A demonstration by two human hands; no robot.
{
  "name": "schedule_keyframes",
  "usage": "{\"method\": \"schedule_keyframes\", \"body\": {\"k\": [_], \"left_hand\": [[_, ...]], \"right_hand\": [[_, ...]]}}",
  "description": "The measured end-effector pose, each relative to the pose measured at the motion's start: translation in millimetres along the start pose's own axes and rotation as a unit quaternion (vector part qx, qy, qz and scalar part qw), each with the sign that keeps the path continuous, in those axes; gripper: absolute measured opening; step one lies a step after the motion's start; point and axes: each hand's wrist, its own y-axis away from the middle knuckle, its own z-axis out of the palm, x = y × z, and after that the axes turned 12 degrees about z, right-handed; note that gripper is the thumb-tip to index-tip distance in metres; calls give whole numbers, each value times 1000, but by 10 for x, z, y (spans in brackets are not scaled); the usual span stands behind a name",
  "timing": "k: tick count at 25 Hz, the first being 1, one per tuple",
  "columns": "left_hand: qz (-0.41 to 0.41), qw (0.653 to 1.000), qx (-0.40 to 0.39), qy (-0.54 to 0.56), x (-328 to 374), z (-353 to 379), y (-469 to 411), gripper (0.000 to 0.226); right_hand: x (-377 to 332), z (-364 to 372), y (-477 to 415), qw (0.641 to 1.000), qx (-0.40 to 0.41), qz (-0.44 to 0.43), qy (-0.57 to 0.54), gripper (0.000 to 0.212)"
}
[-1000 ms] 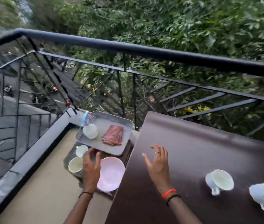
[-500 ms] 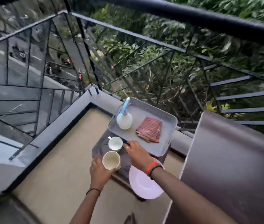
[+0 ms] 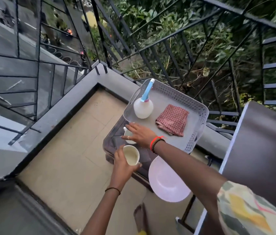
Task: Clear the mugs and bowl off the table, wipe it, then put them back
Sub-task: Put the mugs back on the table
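Head view: right hand (image 3: 138, 135) now spread over far mug (image 3: 129, 135); left grip (image 3: 124, 164) still grasping near mug (image 3: 131, 155).

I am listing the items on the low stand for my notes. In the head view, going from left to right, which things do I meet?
Cream mug in the left hand → spray bottle → pink bowl → checked cloth on the grey tray.
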Motion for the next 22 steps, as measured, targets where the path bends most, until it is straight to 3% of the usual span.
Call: {"method": "schedule_keyframes", "body": {"k": [4,13,17,22], "left_hand": [[-2,1000,-10,-2,-11,-15,-22,98],[10,1000,-11,3,-44,-95,12,94],[12,1000,16,14,-73,-189,103,88],[20,999,40,-3,45,-468,270,84]], "right_hand": [[-28,2,-115,994,-47,-41,87,36],[-132,208,-68,998,54,-6,37,26],[-242,21,146,992,86,88,-33,32],[-369,-319,607,939,62,252,-226,69]]}}
